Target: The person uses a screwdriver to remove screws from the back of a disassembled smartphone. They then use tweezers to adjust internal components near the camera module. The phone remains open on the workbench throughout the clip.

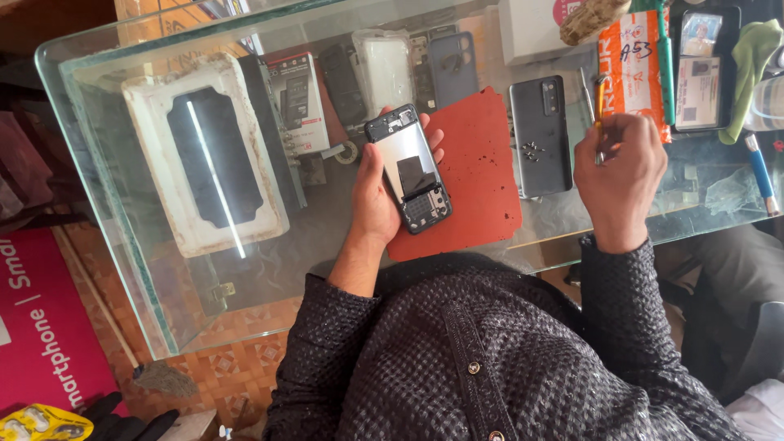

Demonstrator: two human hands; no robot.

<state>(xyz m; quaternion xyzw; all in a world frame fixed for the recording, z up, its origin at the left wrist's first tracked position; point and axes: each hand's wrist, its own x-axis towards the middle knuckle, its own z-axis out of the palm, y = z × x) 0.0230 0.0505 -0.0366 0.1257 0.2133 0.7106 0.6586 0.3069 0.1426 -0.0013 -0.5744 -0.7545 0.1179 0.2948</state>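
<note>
My left hand (377, 200) holds an opened smartphone (408, 167) with its back cover off, inner parts showing, above a red work mat (482, 175) on the glass counter (163, 278). My right hand (618, 171) is closed around a thin orange-handled screwdriver (599, 114), its tip pointing away from me. Just left of that hand lies the dark back cover (540, 135) of a phone, with several tiny screws (532, 151) resting on it.
A white tray with a dark inset (204, 155) lies on the left of the counter. Phone cases (453, 65) and boxes (298, 98) sit at the back. An orange packet (633, 61), a green cloth (751, 57) and a blue pen (761, 171) lie at the right.
</note>
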